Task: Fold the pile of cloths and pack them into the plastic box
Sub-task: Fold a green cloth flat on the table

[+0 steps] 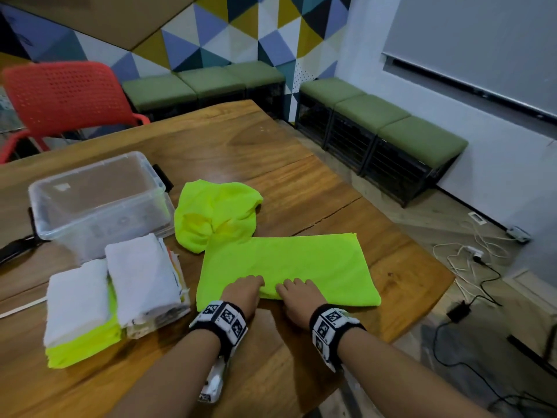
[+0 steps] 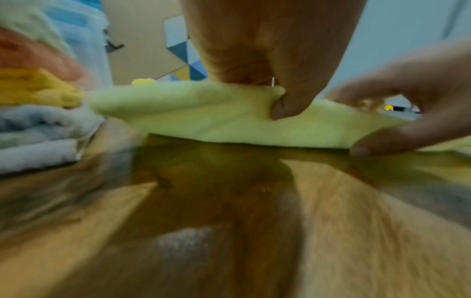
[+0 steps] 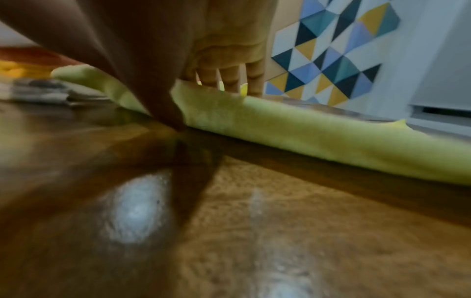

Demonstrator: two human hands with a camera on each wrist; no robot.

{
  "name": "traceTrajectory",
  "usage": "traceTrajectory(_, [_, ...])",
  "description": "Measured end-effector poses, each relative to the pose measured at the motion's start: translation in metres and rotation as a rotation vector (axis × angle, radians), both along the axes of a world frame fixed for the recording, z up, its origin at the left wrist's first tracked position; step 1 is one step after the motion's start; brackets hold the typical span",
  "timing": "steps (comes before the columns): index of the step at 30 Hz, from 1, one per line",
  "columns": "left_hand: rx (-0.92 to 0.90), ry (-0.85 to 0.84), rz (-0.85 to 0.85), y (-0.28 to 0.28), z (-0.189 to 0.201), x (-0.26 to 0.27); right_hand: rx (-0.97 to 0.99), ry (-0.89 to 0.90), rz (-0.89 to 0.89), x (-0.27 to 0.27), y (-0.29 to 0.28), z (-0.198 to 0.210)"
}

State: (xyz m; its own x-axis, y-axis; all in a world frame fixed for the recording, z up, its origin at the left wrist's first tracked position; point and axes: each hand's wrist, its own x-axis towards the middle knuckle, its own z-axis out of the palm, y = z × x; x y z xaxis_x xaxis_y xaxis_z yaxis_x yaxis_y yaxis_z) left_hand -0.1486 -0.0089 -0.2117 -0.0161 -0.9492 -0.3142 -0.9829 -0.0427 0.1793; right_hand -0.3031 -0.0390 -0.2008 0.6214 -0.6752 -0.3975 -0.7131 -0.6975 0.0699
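Both forearms reach in from the near edge of the wooden tabletop, each wearing a black wristband with printed markers. Left hand and right hand sit side by side at the near edge of a flat, folded neon-green cloth — the left wrist view shows the left grip pinching that edge between thumb and curled fingers, lifting it slightly off the wood, and the right wrist view shows the right thumb under the hem with the fingers on top, so this grip also holds the cloth. Just beyond it, touching its far left corner, lies a crumpled neon-green cloth, unfolded. To the left of the hands stand two stacks of folded cloths: a nearer stack with white on top and neon green beneath, and beside it a taller stack topped in white. Farther left sits the clear plastic box, its lid on — it touches the far end of the taller stack. At the far left stands a red chair, and green cushioned benches line the patterned wall.
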Motion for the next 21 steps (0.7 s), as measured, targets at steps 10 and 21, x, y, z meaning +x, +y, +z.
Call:
traceTrajectory(10, [0.014, 0.141, 0.634, -0.002, 0.016, 0.079, 0.083, -0.007, -0.607, -0.129, -0.073, 0.022])
traceTrajectory(21, [-0.113, 0.342, 0.896, -0.020, 0.018, 0.073, 0.141, -0.610, -1.014, -0.138, -0.104, 0.020])
